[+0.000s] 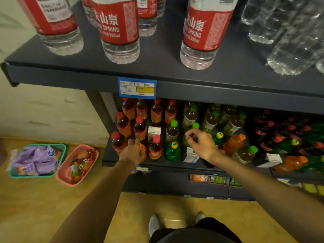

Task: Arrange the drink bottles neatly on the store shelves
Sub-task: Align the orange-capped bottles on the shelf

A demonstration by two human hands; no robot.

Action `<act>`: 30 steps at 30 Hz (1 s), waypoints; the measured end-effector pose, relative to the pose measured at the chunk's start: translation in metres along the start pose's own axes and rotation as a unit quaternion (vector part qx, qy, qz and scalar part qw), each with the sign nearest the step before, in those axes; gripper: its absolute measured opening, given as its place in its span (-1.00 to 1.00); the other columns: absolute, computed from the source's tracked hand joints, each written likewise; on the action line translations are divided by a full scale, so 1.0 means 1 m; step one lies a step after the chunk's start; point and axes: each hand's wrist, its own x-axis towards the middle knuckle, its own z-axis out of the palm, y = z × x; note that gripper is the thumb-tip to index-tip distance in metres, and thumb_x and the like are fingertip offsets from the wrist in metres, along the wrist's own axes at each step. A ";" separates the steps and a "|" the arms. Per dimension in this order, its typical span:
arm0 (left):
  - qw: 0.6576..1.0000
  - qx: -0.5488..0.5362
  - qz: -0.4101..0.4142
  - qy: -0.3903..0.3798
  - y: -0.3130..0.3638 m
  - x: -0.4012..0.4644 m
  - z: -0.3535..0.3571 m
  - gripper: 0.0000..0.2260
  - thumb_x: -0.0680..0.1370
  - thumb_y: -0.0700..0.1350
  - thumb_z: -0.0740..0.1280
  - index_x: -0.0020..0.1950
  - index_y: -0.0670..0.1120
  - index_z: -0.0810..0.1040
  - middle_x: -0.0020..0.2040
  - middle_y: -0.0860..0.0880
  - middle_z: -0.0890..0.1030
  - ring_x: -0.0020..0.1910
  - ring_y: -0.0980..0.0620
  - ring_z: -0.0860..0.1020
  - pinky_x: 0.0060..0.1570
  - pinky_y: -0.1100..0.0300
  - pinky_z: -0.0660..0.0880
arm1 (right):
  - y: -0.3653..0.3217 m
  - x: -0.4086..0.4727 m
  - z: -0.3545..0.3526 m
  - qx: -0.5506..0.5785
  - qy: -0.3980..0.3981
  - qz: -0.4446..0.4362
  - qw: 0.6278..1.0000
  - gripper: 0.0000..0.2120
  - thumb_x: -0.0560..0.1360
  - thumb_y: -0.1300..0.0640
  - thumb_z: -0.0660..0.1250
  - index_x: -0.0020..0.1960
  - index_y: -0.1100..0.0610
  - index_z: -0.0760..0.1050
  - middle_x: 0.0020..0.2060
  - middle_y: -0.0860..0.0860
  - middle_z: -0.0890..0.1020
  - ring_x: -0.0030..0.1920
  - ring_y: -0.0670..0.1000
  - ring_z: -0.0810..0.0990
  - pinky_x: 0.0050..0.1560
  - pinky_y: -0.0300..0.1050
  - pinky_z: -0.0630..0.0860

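Observation:
The middle shelf holds mixed drinks. Red-capped tea bottles stand on the left, green-capped tea bottles in the middle, and dark cola bottles on the right. My left hand reaches to the shelf front and grips an orange bottle, which it mostly hides. My right hand hovers over the middle. Its curled fingertips pinch the top of a green bottle whose cap is hidden. A small green soda with a yellow cap stands between my hands.
White cartons sit among the bottles. An orange bottle lies tilted to the right. Water bottles stand on the upper shelf. A teal basket and a pink basket sit on the floor at left.

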 end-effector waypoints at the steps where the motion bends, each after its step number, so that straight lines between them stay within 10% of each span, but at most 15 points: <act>1: 1.000 0.003 0.007 -0.009 -0.002 0.004 0.001 -0.45 0.58 -0.13 0.22 0.52 -0.06 0.07 0.34 -0.17 0.29 0.13 -0.21 0.52 0.01 -0.01 0.50 | 0.002 -0.003 0.000 0.001 0.000 0.006 1.000 -0.91 0.55 0.18 0.29 0.00 0.03 0.54 -0.31 -0.06 0.60 -0.36 -0.07 0.55 -0.35 -0.19 0.51; 16: 0.996 -0.007 0.006 -0.084 -0.023 0.007 0.018 -0.45 0.56 -0.05 0.27 0.46 -0.10 0.09 0.21 -0.20 0.47 0.16 -0.16 0.51 0.15 0.00 0.49 | 0.004 -0.022 -0.007 -0.003 0.003 0.073 0.997 -0.92 0.54 0.24 0.29 -0.05 0.09 0.53 -0.31 -0.03 0.59 -0.36 -0.10 0.54 -0.36 -0.31 0.44; 30: 0.990 -0.134 0.025 0.046 -0.024 -0.058 -0.025 -0.76 0.46 0.04 0.35 -0.20 -0.11 0.42 -0.25 -0.10 0.52 -0.21 -0.14 0.53 -0.20 0.10 0.41 | -0.017 -0.032 0.007 0.104 -0.034 0.085 0.990 -0.90 0.57 0.28 0.24 0.03 0.17 0.51 -0.34 0.11 0.55 -0.42 -0.05 0.49 -0.51 -0.36 0.43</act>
